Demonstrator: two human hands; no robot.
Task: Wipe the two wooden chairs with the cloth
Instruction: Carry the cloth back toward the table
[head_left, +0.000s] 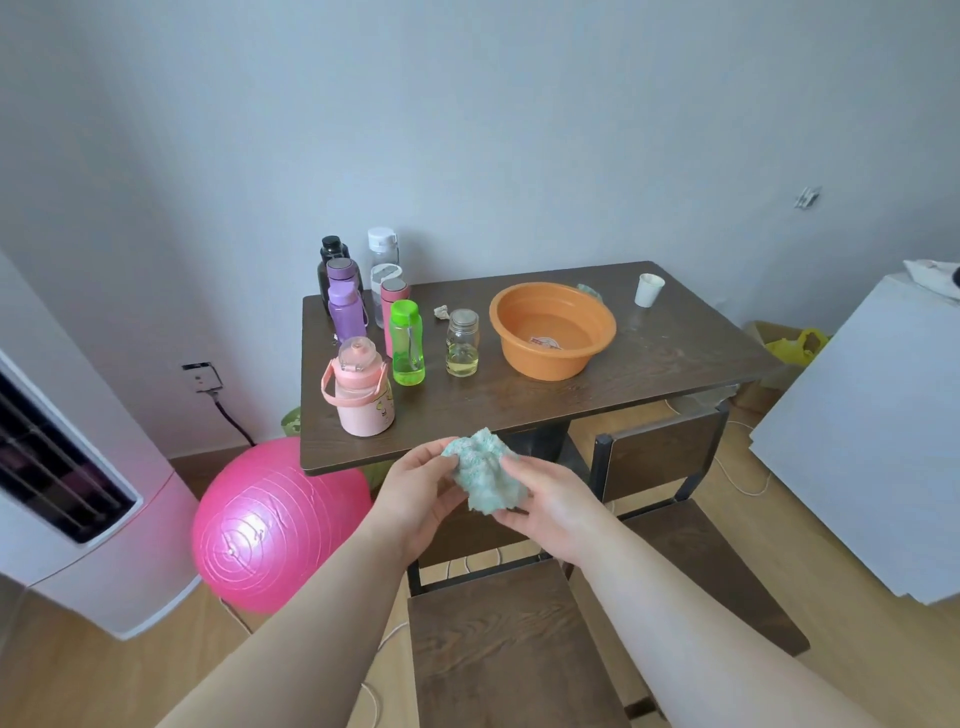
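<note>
Forearms stretch over the near chair, with the 2nd chair just beside it on the right. Above them, the left hand and right hand pinch a crumpled green cloth between them, fingers curled on its edges. Beyond stands the table, bearing an orange basin.

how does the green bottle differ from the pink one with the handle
The green bottle is slim and see-through, while the pink bottle is wide, squat and opaque. The pink bottle has a broad carry handle, which the green bottle lacks. The pink bottle stands nearer the table's front edge, with the green bottle just behind it. Both stand upright with their caps on.
</note>
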